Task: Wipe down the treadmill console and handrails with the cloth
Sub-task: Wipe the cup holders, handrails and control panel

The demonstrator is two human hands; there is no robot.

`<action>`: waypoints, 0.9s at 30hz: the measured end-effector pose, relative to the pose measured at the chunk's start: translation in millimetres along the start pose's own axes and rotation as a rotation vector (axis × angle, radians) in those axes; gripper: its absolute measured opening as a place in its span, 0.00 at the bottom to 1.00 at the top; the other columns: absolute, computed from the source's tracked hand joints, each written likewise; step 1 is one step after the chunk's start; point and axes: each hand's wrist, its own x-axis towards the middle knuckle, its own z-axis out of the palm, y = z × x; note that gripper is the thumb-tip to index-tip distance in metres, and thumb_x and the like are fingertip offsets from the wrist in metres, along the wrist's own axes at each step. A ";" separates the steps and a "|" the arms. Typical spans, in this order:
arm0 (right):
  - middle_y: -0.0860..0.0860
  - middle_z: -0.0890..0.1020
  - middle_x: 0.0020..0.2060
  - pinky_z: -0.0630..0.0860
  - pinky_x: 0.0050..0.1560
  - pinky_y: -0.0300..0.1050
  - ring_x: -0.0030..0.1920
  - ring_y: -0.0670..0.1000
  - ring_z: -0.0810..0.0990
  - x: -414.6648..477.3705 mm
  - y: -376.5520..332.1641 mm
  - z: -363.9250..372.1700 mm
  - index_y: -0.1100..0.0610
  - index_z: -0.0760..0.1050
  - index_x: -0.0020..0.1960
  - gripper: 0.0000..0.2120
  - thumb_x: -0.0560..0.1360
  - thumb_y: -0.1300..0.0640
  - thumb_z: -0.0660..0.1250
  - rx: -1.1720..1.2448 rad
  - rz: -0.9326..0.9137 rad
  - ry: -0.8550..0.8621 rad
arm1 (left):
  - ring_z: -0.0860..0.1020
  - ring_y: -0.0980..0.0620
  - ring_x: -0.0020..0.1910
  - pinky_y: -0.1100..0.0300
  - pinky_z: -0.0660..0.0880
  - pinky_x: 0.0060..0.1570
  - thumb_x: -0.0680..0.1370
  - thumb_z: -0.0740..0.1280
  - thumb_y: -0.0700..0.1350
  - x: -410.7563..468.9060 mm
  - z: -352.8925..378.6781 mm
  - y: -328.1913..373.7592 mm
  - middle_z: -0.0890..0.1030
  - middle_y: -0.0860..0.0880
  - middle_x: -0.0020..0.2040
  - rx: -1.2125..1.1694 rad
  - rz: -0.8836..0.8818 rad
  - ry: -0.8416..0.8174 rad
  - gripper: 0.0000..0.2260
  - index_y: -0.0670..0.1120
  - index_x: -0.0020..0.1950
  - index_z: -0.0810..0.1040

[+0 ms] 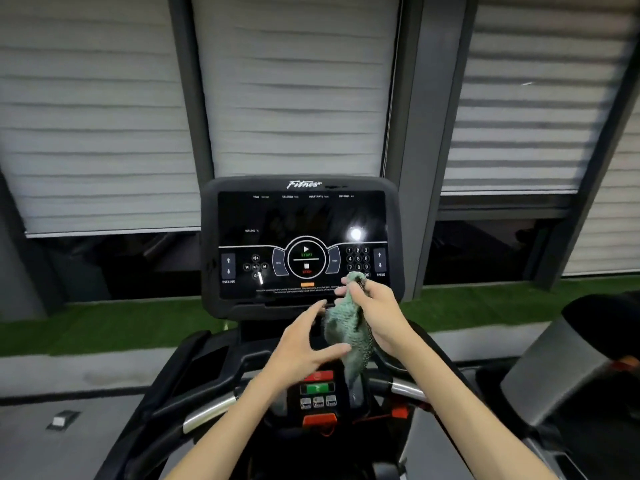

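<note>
Below the console (301,237) — cloth (343,327), hanging lengthwise, gripped in right hand (377,313); left hand (304,344) open, fingers spread, touching its lower end.

A gym: a treadmill console (301,216) beyond the fingers (310,313), another machine (554,368) right of them, turf (104,323) behind.

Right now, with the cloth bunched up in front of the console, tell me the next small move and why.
Probably take the hanging end of the cloth with the left hand and spread it flat. It dangles crumpled from the right hand, in front of the lower edge of the console, and the left hand is open beside it. A flat pad would likely wipe more surface.
</note>
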 end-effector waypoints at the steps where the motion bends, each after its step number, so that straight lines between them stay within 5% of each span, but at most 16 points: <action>1: 0.54 0.83 0.50 0.78 0.58 0.54 0.51 0.52 0.82 -0.6 -11.4 5.9 0.60 0.78 0.55 0.10 0.82 0.58 0.59 0.050 -0.001 -0.049 | 0.69 0.62 0.66 0.61 0.66 0.67 0.67 0.76 0.61 1.7 -5.7 7.9 0.71 0.61 0.68 -0.046 0.005 0.003 0.40 0.57 0.75 0.63; 5: 0.56 0.83 0.50 0.80 0.52 0.45 0.49 0.50 0.82 -2.5 -42.7 15.8 0.63 0.75 0.60 0.13 0.83 0.58 0.57 0.167 -0.041 -0.157 | 0.80 0.63 0.51 0.62 0.75 0.53 0.71 0.75 0.50 2.4 -36.5 24.7 0.84 0.58 0.51 -0.085 0.028 0.066 0.17 0.53 0.59 0.79; 9: 0.55 0.83 0.53 0.80 0.51 0.50 0.55 0.53 0.82 -6.4 -52.0 14.7 0.56 0.77 0.60 0.12 0.81 0.53 0.60 0.110 -0.029 -0.160 | 0.82 0.60 0.45 0.61 0.77 0.47 0.75 0.71 0.49 -2.9 -60.3 34.5 0.84 0.55 0.45 -0.086 0.010 0.122 0.06 0.52 0.51 0.81; 12: 0.53 0.84 0.52 0.78 0.42 0.43 0.49 0.49 0.83 -13.3 -53.2 16.2 0.54 0.78 0.59 0.13 0.79 0.50 0.62 0.040 0.007 -0.203 | 0.83 0.55 0.46 0.56 0.79 0.49 0.77 0.70 0.51 -8.3 -68.5 40.2 0.85 0.53 0.47 -0.219 -0.031 0.183 0.07 0.51 0.52 0.79; 15: 0.52 0.84 0.52 0.75 0.40 0.41 0.44 0.46 0.81 -18.6 -46.4 18.6 0.56 0.77 0.60 0.15 0.76 0.50 0.67 0.076 0.045 -0.312 | 0.83 0.57 0.47 0.64 0.78 0.45 0.76 0.70 0.52 -16.9 -71.3 49.1 0.85 0.53 0.48 -0.372 -0.083 0.287 0.09 0.52 0.55 0.79; 17: 0.52 0.84 0.53 0.75 0.41 0.40 0.45 0.46 0.81 -22.7 -41.2 22.0 0.54 0.75 0.63 0.18 0.74 0.54 0.69 0.154 0.056 -0.409 | 0.82 0.60 0.49 0.67 0.76 0.46 0.77 0.69 0.52 -22.8 -72.5 53.7 0.85 0.55 0.49 -0.435 -0.105 0.313 0.10 0.52 0.57 0.80; 20: 0.50 0.84 0.53 0.76 0.48 0.42 0.49 0.47 0.82 -30.3 -33.0 32.8 0.51 0.70 0.68 0.26 0.72 0.60 0.71 0.203 0.062 -0.528 | 0.82 0.57 0.53 0.57 0.76 0.56 0.78 0.67 0.53 -33.2 -75.2 55.4 0.85 0.56 0.51 -0.500 -0.157 0.355 0.11 0.52 0.58 0.79; 23: 0.47 0.83 0.56 0.77 0.55 0.44 0.57 0.50 0.81 -39.9 -26.3 47.2 0.47 0.69 0.68 0.31 0.69 0.65 0.74 0.168 0.010 -0.528 | 0.83 0.51 0.50 0.51 0.79 0.53 0.79 0.67 0.49 -45.1 -81.3 58.2 0.85 0.50 0.51 -0.614 -0.216 0.457 0.11 0.48 0.59 0.76; 27: 0.51 0.85 0.49 0.78 0.47 0.40 0.49 0.48 0.83 -60.1 -28.2 68.2 0.53 0.75 0.61 0.14 0.76 0.62 0.68 0.152 -0.027 -0.473 | 0.84 0.50 0.46 0.57 0.80 0.43 0.79 0.66 0.42 -69.5 -91.5 69.6 0.84 0.45 0.52 -0.725 -0.182 0.483 0.12 0.48 0.63 0.73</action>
